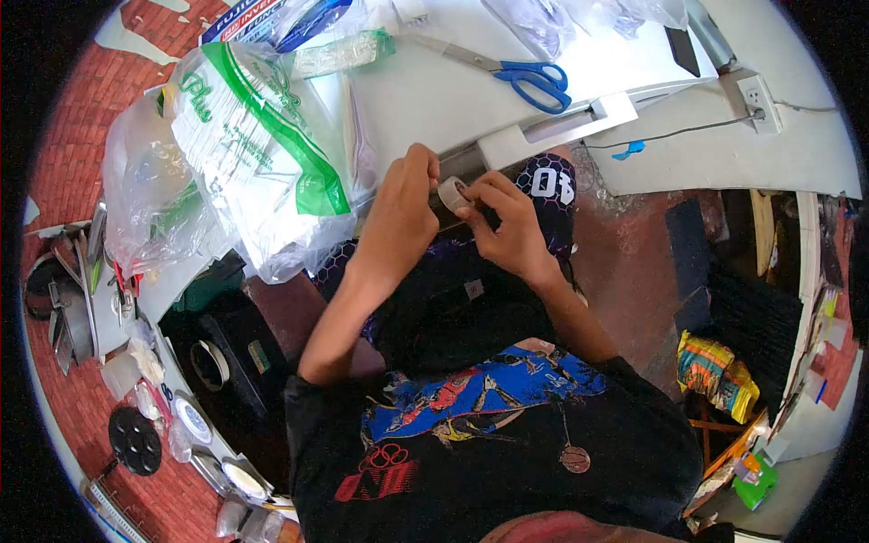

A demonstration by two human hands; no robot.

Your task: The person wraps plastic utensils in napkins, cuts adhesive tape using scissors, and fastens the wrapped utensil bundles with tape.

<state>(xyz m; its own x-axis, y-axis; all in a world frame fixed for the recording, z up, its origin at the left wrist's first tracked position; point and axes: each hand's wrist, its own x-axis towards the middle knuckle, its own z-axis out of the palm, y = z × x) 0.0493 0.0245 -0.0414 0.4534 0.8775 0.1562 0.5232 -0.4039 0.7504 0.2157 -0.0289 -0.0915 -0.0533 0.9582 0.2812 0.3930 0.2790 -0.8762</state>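
Note:
My right hand (509, 224) grips a small roll of tape (450, 194), thumb and fingers at its right side. Just left of the roll, my left hand (401, 215) is raised with its fingers curled into a pinch. Whatever its fingertips hold, perhaps the tape's loose end, is too small to make out. Both hands are above my lap, close to the front edge of the white table (407, 109). Beyond them on the tabletop lie blue-handled scissors (534, 83), blades pointing left.
White and green plastic bags (262, 154) cover the table's left side. A clear packet with green ends (344, 54) lies behind them. At right, a power outlet (759, 100) has a cable plugged in. Kitchen utensils (86, 281) hang at far left.

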